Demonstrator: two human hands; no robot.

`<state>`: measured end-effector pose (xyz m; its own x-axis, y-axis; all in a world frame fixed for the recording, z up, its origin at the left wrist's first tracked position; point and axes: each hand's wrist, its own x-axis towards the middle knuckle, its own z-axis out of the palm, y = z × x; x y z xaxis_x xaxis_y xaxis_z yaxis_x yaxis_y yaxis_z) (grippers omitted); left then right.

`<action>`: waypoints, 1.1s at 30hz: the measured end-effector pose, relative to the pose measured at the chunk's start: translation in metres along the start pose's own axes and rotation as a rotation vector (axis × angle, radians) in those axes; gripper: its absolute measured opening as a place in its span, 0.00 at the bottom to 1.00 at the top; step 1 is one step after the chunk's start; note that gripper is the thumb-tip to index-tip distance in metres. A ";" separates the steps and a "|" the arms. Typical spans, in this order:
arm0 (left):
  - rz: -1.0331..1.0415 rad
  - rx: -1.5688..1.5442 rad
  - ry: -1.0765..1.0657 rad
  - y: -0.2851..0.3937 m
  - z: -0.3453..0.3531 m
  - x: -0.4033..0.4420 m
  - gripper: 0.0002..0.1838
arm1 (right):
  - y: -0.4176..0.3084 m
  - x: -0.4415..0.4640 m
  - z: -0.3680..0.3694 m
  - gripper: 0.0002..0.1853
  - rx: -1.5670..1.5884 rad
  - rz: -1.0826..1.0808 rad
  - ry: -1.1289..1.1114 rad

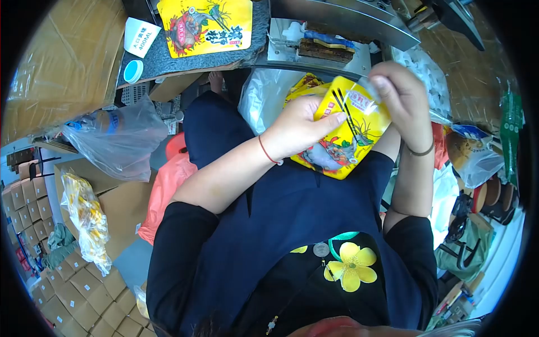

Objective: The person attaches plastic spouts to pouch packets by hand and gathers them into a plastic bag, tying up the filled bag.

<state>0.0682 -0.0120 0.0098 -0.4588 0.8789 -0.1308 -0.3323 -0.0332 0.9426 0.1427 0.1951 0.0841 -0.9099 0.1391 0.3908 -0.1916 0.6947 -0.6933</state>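
Observation:
A yellow printed pouch is tilted over my lap, with chopsticks and food drawn on its face. My left hand grips it by the left edge, thumb lying across the front. At the pouch's upper right corner is my right hand, fingers curled and closed. A small translucent piece shows by those fingertips; whether it is part of the pouch or separate, I cannot tell. More yellow pouches lie partly hidden behind my left hand, beside a clear plastic bag.
Another yellow pouch lies on the grey worktop, near a white label and a teal cap. A metal machine stands ahead. Plastic bags hang left, including a clear bag; stacked cartons stand farther back.

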 end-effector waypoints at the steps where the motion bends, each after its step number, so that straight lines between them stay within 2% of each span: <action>1: 0.001 0.135 -0.010 -0.001 -0.001 0.003 0.15 | -0.004 -0.002 -0.005 0.08 0.059 0.101 0.068; 2: 0.015 0.175 0.001 -0.004 -0.002 0.004 0.15 | -0.012 -0.001 -0.011 0.08 0.060 0.182 0.045; 4: 0.046 0.258 0.014 -0.008 -0.001 0.009 0.15 | -0.003 -0.003 -0.004 0.09 0.034 0.119 -0.027; 7: 0.011 0.021 -0.024 -0.006 0.008 0.008 0.15 | 0.005 -0.006 -0.012 0.09 -0.146 0.003 -0.129; 9: -0.085 -0.082 -0.077 -0.010 0.009 0.009 0.16 | 0.008 -0.006 -0.019 0.10 -0.220 -0.071 -0.210; 10: -0.110 -0.108 -0.096 -0.009 0.010 0.009 0.16 | 0.004 -0.005 -0.022 0.11 -0.178 -0.003 -0.304; 13: -0.190 -0.217 -0.118 -0.009 0.009 0.013 0.15 | 0.014 -0.001 -0.025 0.13 -0.134 -0.066 -0.207; 15: -0.214 -0.219 -0.111 -0.005 0.001 0.011 0.16 | 0.029 -0.006 -0.044 0.16 -0.643 0.125 -0.088; 17: -0.232 -0.334 -0.024 -0.003 -0.013 0.018 0.18 | 0.073 -0.023 -0.067 0.14 -1.016 0.395 -0.143; 20: -0.159 -0.319 0.111 0.008 -0.037 0.037 0.18 | 0.105 -0.031 -0.072 0.12 -0.991 0.302 -0.239; 23: -0.203 -0.344 0.075 0.026 -0.053 0.052 0.16 | 0.108 -0.024 -0.068 0.10 -0.844 0.207 -0.252; 26: -0.058 -0.239 0.098 0.008 -0.054 0.055 0.20 | 0.096 -0.024 -0.054 0.10 -0.914 0.305 -0.163; 29: 0.245 0.690 0.652 0.019 -0.091 0.044 0.27 | 0.107 -0.035 -0.058 0.13 -0.860 0.171 0.004; 31: 0.962 1.586 0.995 0.047 -0.136 0.035 0.31 | 0.098 -0.036 -0.060 0.14 -0.884 0.122 0.016; 33: 0.768 1.871 0.668 0.042 -0.153 0.012 0.27 | 0.095 -0.040 -0.062 0.13 -0.900 0.095 0.103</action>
<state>-0.0771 -0.0752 0.0010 -0.3596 0.6515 0.6680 0.8292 0.5514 -0.0914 0.1833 0.2999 0.0403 -0.8613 0.2566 0.4385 0.2816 0.9595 -0.0083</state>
